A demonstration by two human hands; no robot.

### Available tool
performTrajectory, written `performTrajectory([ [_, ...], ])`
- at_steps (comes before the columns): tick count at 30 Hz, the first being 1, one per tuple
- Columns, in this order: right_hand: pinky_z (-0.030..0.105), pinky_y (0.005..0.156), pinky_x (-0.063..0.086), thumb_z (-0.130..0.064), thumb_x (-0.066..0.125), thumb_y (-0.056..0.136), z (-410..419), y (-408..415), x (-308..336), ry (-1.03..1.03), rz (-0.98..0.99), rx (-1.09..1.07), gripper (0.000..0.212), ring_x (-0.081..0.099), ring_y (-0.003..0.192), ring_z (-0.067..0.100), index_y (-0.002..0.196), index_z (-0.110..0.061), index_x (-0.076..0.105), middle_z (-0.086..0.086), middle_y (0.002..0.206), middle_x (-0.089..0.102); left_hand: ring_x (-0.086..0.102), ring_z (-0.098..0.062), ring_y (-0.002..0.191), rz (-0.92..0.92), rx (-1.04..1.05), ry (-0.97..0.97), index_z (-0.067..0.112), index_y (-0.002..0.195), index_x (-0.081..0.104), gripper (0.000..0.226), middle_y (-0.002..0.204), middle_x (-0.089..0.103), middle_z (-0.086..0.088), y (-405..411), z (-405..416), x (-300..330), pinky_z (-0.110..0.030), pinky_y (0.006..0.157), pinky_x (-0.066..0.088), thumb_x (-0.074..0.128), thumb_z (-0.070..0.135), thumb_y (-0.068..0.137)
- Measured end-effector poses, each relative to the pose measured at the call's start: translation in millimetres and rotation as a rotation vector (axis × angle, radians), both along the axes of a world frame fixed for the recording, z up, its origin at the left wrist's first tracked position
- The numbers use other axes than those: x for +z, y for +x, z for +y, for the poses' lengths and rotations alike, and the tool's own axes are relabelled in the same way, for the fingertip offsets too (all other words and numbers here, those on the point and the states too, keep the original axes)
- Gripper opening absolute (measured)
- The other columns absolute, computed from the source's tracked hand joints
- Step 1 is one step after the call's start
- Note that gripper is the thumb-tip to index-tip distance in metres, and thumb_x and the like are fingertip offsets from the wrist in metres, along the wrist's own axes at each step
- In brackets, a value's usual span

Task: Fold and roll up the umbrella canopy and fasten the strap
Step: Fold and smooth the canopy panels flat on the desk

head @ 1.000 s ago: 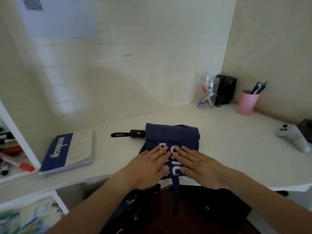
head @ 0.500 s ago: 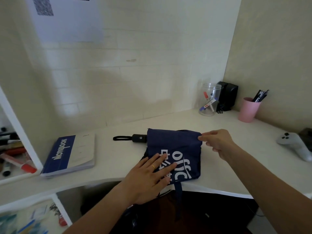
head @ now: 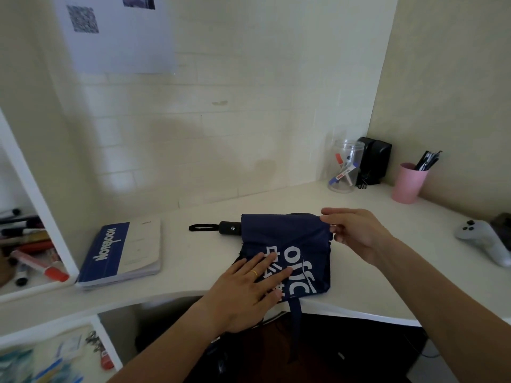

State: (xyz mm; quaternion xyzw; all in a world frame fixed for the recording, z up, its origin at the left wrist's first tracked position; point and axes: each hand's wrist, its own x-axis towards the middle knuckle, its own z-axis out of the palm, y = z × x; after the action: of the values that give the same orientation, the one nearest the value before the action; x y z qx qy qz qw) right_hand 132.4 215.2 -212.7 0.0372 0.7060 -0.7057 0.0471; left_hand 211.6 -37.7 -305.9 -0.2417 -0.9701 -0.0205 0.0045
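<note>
Navy canopy [head: 287, 244] of the umbrella is laid flat on the white desk [head: 193, 269], its black handle [head: 229, 228] pointed left. It is pressed down by the left hand [head: 246, 294], fingers spread flat. Its far right corner is pinched by the right hand [head: 356, 233]. The strap [head: 295, 316] is left hanging over the desk edge.

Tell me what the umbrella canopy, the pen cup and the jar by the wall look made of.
Umbrella canopy: thin navy woven fabric, matte, creasing into soft folds. Pen cup: probably plastic, pink, smooth, opaque. Jar: clear plastic or glass; the markers inside show through.
</note>
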Motion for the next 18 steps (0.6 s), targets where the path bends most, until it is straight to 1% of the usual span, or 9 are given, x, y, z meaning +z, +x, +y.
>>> performTrajectory([
  [3,0.027,0.064,0.045,-0.011,0.081,0.082,-1.8,-0.5,3.8,0.082,0.003,0.019,0.035,0.056,0.071,0.015,0.115,-0.009,0.072,0.006,0.092,0.071,-0.021,-0.008,0.154,-0.003,0.001,0.001,0.058,0.153,-0.012,0.054,0.169,-0.017,0.014,0.4,0.1,1.2,-0.042,0.128,-0.004,0.004,0.064,0.103],
  [4,0.024,0.067,0.044,-0.011,0.081,0.081,-3.7,-0.6,4.8,0.097,0.042,-0.001,0.033,0.06,0.075,0.015,0.113,-0.012,0.073,0.005,0.095,0.073,-0.021,-0.008,0.154,-0.003,0.0,-0.001,0.058,0.153,-0.013,0.054,0.169,-0.018,0.015,0.7,-0.1,1.6,-0.042,0.128,-0.004,0.004,0.064,0.103],
  [6,0.02,0.071,0.047,-0.006,0.08,0.081,-8.5,-0.7,6.1,0.063,0.166,-0.045,0.03,0.068,0.088,0.017,0.109,-0.016,0.075,0.008,0.1,0.076,-0.021,-0.007,0.154,0.0,-0.003,0.001,0.058,0.153,-0.013,0.053,0.168,-0.019,0.015,1.5,-0.3,1.5,-0.042,0.128,-0.004,0.005,0.063,0.103],
  [7,0.017,0.071,0.051,-0.002,0.079,0.081,-11.2,-0.3,6.5,0.018,0.225,-0.051,0.03,0.071,0.093,0.019,0.108,-0.016,0.076,0.01,0.104,0.076,-0.021,-0.007,0.154,0.001,-0.003,0.001,0.058,0.153,-0.012,0.053,0.168,-0.019,0.015,1.5,-0.4,1.4,-0.042,0.128,-0.003,0.004,0.063,0.103],
  [9,0.017,0.067,0.056,0.007,0.073,0.083,-13.3,-0.2,6.8,-0.066,0.289,-0.025,0.034,0.072,0.094,0.019,0.109,-0.014,0.076,0.011,0.109,0.076,-0.02,-0.007,0.155,0.006,-0.001,-0.001,0.058,0.153,-0.012,0.053,0.169,-0.017,0.015,1.0,-0.4,0.6,-0.043,0.128,-0.002,0.004,0.064,0.102],
  [11,0.014,0.059,0.054,0.007,0.072,0.084,-13.2,1.1,9.8,-0.036,0.284,0.05,0.037,0.07,0.09,0.017,0.115,-0.013,0.074,0.011,0.113,0.075,-0.019,-0.008,0.155,0.002,-0.004,-0.002,0.058,0.153,-0.011,0.054,0.169,-0.016,0.014,0.5,-0.3,0.2,-0.043,0.128,-0.002,0.005,0.064,0.103],
  [14,0.018,0.059,0.057,0.001,0.077,0.082,-12.5,5.1,15.1,0.08,0.263,0.15,0.036,0.074,0.089,0.02,0.114,-0.016,0.074,0.01,0.107,0.077,-0.019,-0.009,0.155,-0.001,-0.01,0.004,0.058,0.154,-0.011,0.054,0.169,-0.016,0.013,0.5,-0.1,0.5,-0.043,0.128,-0.003,0.005,0.064,0.103],
  [16,0.021,0.062,0.059,0.003,0.077,0.081,-12.3,8.1,17.5,0.11,0.332,0.132,0.03,0.075,0.088,0.019,0.106,-0.013,0.076,0.01,0.1,0.078,-0.019,-0.008,0.155,0.002,-0.011,0.011,0.057,0.154,-0.01,0.054,0.17,-0.016,0.014,0.4,-0.5,0.2,-0.042,0.128,-0.003,0.005,0.063,0.103],
  [18,0.018,0.062,0.057,0.006,0.075,0.082,-9.9,12.8,16.2,0.132,0.415,0.12,0.026,0.073,0.081,0.014,0.101,-0.013,0.077,0.009,0.094,0.078,-0.018,-0.009,0.155,0.009,-0.012,0.012,0.057,0.154,-0.01,0.054,0.17,-0.016,0.014,0.4,-0.9,-0.8,-0.042,0.128,-0.003,0.006,0.063,0.103],
])
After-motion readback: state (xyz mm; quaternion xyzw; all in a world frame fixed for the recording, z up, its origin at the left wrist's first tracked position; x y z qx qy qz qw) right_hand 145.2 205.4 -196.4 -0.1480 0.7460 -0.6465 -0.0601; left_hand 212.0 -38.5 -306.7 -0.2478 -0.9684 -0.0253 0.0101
